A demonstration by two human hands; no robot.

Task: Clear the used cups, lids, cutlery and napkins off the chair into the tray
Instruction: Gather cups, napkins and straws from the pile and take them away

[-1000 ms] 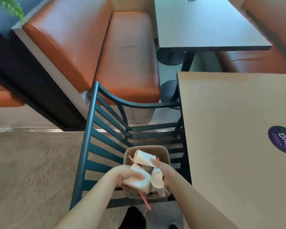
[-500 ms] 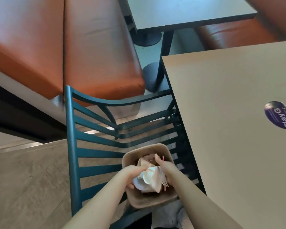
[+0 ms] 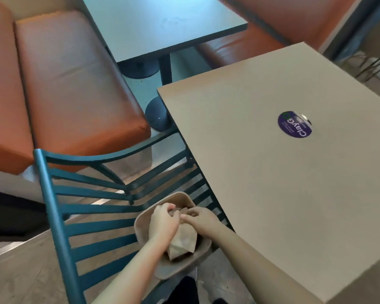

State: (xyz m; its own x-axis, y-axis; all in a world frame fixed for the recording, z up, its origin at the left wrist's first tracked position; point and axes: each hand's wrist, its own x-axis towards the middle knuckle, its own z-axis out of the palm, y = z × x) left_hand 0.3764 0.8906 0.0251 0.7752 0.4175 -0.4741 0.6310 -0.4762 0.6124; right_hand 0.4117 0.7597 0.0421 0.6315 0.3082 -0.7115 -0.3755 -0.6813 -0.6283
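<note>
Cups and napkins that were up in the hands a second ago are down inside the tray (image 3: 142, 224) now, lower centre of frame, on the green chair (image 3: 59, 227). That looks like the load delivered. Left hand (image 3: 164, 224) arches over the heap, fingers curled onto a brown napkin (image 3: 182, 242); right hand (image 3: 201, 218) lies flatter, grip pressed together on the pile. The worktop (image 3: 272, 172) alongside carries only a sticker (image 3: 294, 123).

Round purple sticker (image 3: 294, 123) on the tan table (image 3: 272, 172): white lettering reads "ClayG", upside down to the camera. Smaller lines of print beside it are illegible.
</note>
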